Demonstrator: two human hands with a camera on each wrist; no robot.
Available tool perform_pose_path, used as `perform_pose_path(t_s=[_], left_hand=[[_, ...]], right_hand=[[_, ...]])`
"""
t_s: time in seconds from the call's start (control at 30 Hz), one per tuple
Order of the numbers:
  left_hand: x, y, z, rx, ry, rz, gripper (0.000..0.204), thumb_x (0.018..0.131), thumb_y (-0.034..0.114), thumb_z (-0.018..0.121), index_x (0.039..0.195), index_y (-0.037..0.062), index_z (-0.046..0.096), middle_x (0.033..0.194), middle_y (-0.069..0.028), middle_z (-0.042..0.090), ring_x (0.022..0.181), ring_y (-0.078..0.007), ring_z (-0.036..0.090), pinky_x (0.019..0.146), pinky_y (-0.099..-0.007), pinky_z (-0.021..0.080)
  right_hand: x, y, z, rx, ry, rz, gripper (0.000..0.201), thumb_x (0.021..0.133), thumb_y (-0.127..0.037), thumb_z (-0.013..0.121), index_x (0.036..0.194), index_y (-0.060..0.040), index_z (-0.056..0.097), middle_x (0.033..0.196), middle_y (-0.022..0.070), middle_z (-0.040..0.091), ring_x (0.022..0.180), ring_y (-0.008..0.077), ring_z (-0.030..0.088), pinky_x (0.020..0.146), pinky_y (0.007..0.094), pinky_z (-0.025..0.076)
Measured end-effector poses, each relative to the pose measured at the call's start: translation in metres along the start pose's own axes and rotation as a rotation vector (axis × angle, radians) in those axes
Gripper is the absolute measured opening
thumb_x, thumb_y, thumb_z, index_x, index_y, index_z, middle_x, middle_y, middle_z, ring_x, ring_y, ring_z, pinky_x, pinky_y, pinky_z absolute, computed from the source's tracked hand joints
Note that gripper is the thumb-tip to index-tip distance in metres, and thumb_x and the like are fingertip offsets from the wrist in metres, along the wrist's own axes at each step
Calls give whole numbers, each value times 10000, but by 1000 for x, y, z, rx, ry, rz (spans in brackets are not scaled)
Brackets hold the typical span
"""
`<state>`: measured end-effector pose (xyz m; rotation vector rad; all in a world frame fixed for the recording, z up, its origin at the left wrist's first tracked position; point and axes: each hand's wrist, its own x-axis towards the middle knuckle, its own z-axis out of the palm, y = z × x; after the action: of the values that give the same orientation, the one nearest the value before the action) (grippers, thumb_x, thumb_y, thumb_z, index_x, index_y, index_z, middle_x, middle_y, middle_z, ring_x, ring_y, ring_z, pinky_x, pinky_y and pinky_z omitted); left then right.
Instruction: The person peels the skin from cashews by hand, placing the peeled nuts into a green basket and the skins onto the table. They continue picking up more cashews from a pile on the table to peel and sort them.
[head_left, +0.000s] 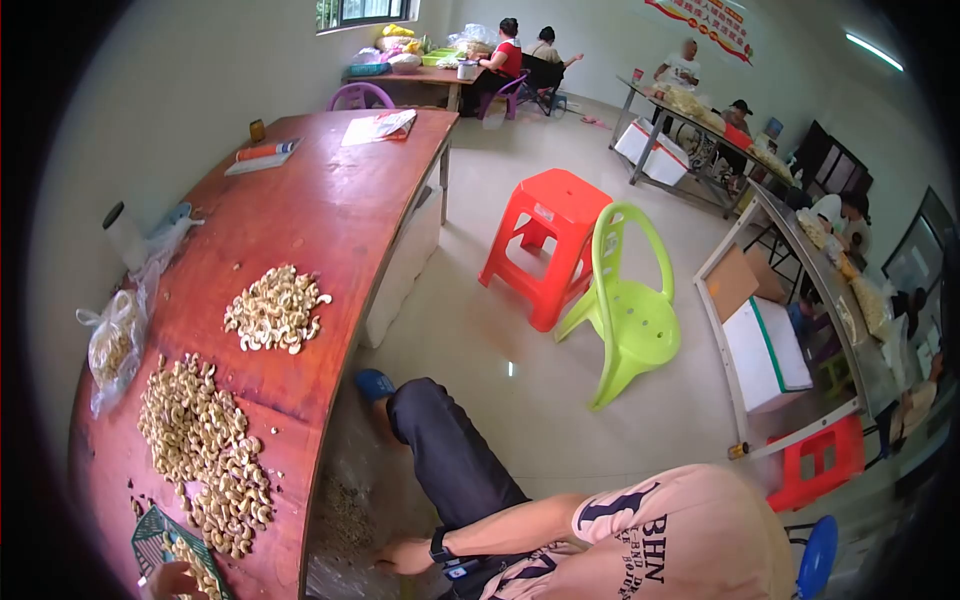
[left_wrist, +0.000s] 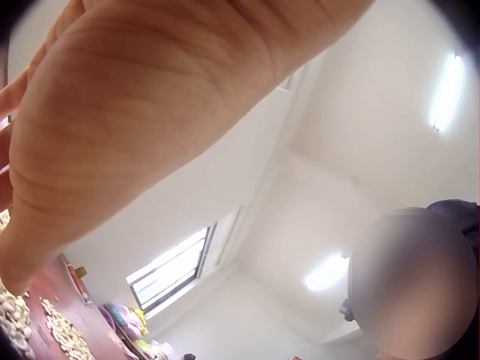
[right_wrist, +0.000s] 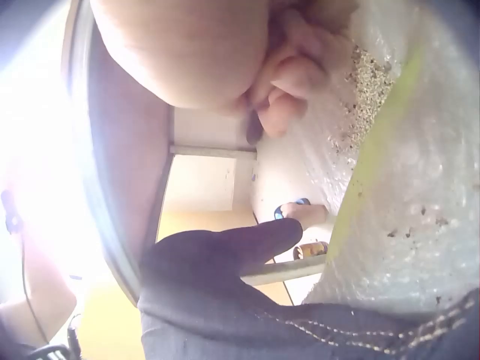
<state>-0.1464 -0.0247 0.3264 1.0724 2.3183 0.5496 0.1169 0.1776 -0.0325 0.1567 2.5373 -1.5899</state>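
Note:
A green plastic basket (head_left: pixel 150 530) with cashews in it sits at the near end of the red-brown table (head_left: pixel 330 200). My left hand (head_left: pixel 172 582) is at this basket, partly cut off by the lower frame edge; whether its fingers grip the rim I cannot tell. Beside the basket spreads a large heap of cashews (head_left: pixel 200 440), with a smaller pile (head_left: pixel 275 310) beyond it. Below the table edge, my right hand (head_left: pixel 405 556) holds a clear plastic bag (right_wrist: pixel 420 195) with curled fingers. Small brownish bits (right_wrist: pixel 369 94) lie in the bag.
A knotted plastic bag of nuts (head_left: pixel 115 345) and a bottle (head_left: pixel 122 235) stand along the wall side. Papers (head_left: pixel 378 127) lie farther up the table. To the right are a red stool (head_left: pixel 550 230) and a green chair (head_left: pixel 635 320). Several people sit at other tables.

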Motion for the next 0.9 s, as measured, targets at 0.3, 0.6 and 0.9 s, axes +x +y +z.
perform_pose_path(t_s=[0.3, 0.6, 0.9], left_hand=[[-31, 129, 91, 121, 24, 241, 327, 860, 126, 635, 1178, 62, 592, 916, -164, 668, 838, -308, 636, 761, -395, 490], [-44, 151, 152, 259, -266, 315, 237, 836, 163, 669, 1002, 15, 586, 863, -177, 667, 766, -343, 662, 651, -406, 505], [-43, 174, 186, 409, -394, 434, 252, 823, 160, 642, 1027, 23, 587, 876, -195, 668, 808, -375, 646, 668, -444, 502]], right_hand=[[-1, -11, -28, -4, 54, 21, 303, 921, -264, 452, 1025, -31, 616, 972, 207, 642, 932, 383, 601, 802, 468, 451], [10, -9, -50, -6, 188, 32, 309, 923, -293, 460, 1001, -53, 639, 840, 182, 661, 814, 369, 632, 732, 463, 467], [11, -7, -48, -217, 149, -32, 295, 863, -239, 496, 895, 9, 653, 847, 225, 657, 826, 398, 635, 734, 474, 483]])
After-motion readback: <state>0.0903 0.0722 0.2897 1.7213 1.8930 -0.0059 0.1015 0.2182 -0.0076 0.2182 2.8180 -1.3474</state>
